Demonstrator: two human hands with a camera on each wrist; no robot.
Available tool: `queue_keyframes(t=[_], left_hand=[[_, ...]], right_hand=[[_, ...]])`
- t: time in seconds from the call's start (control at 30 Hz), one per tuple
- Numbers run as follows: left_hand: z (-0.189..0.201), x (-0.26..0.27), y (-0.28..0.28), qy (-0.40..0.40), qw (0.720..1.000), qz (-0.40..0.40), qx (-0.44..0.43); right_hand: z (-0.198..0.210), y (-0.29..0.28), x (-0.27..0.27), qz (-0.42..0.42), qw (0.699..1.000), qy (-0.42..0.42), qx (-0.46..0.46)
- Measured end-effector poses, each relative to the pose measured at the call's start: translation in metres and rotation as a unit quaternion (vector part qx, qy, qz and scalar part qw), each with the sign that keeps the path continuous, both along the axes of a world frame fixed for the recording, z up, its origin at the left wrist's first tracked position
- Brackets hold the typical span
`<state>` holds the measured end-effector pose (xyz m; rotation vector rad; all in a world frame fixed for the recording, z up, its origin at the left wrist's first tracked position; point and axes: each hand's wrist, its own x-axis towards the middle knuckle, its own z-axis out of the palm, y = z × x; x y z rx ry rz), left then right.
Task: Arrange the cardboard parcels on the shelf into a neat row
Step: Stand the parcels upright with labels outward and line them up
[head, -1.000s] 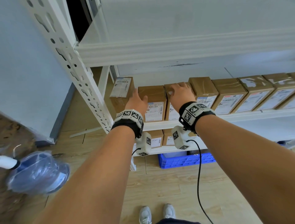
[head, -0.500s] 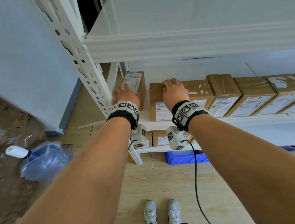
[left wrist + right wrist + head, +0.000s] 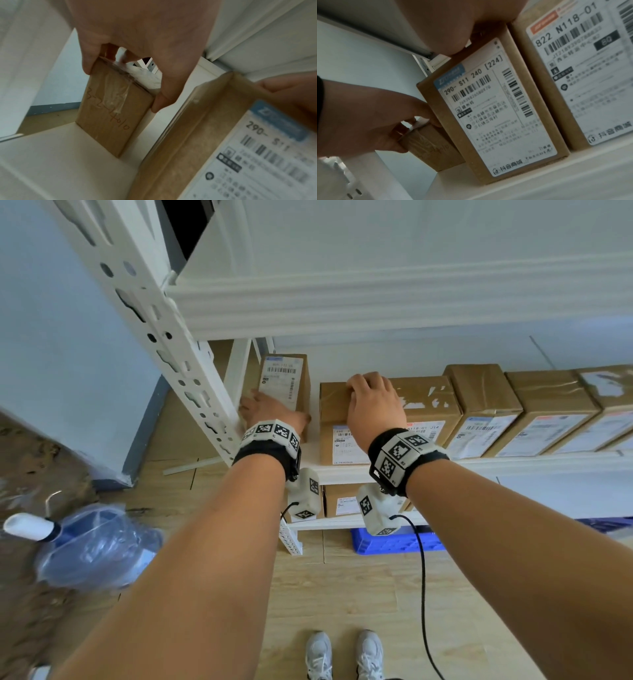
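Note:
Brown cardboard parcels with white labels stand in a row on the white shelf (image 3: 513, 464). The leftmost parcel (image 3: 286, 381) is small, stands apart by the upright, and carries red handwriting (image 3: 111, 115) (image 3: 435, 152). My left hand (image 3: 263, 409) (image 3: 122, 87) (image 3: 419, 128) grips its top between fingers and thumb. The second parcel (image 3: 334, 419) (image 3: 488, 115) (image 3: 188, 142) touches the third one (image 3: 428, 405) (image 3: 573, 67). My right hand (image 3: 366, 392) (image 3: 453, 37) sits on top of the second parcel with fingers curled over it and holds it.
The white perforated upright (image 3: 154, 320) stands just left of my left hand. An upper shelf beam (image 3: 376, 302) hangs overhead. More parcels (image 3: 342, 501) sit on the lower shelf. A blue crate (image 3: 394, 542) and a blue plastic bag (image 3: 96, 546) lie on the wooden floor.
My left hand shifted from the second parcel to the leftmost one and gripped it. My right hand moved from the third parcel to the second. Both have hardly moved in the last half second.

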<state>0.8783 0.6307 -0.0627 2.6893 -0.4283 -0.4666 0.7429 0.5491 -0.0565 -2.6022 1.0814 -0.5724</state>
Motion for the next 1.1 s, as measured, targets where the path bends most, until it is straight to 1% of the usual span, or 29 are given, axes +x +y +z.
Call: queue_keyframes(t=[0.1,0.23,0.33,0.4,0.57,0.7,0.8,0.93,1.1], left_hand=[[0.002,-0.005,0.004,0.000,1.000,0.004,0.025],[0.003,-0.011,0.010,0.039,0.999,0.033,0.002],[0.001,-0.021,0.014,0.045,0.999,0.030,0.008],[-0.003,-0.029,0.018,0.074,0.997,0.037,0.005],[-0.013,-0.038,0.028,0.067,0.997,0.035,0.002],[-0.012,-0.039,0.033,0.063,0.998,0.022,0.009],[-0.011,-0.038,0.038,0.040,0.999,0.011,-0.031],[0.002,-0.032,0.042,0.031,0.996,0.017,-0.082],[0.016,-0.034,0.045,-0.018,0.989,0.019,-0.148]], right_hand=[[0.005,0.000,0.000,0.001,1.000,0.012,0.025],[0.011,0.002,-0.001,0.005,0.999,0.030,0.040],[0.019,0.002,0.001,0.003,0.997,0.048,0.052],[0.026,0.002,0.004,0.006,0.996,0.055,0.067],[0.038,0.004,0.020,0.060,0.990,0.066,0.107],[0.044,0.008,0.028,0.093,0.985,0.087,0.115],[0.042,0.009,0.028,0.104,0.983,0.088,0.127],[0.043,0.010,0.024,0.113,0.981,0.084,0.133],[0.037,0.012,0.019,0.125,0.979,0.084,0.136]])
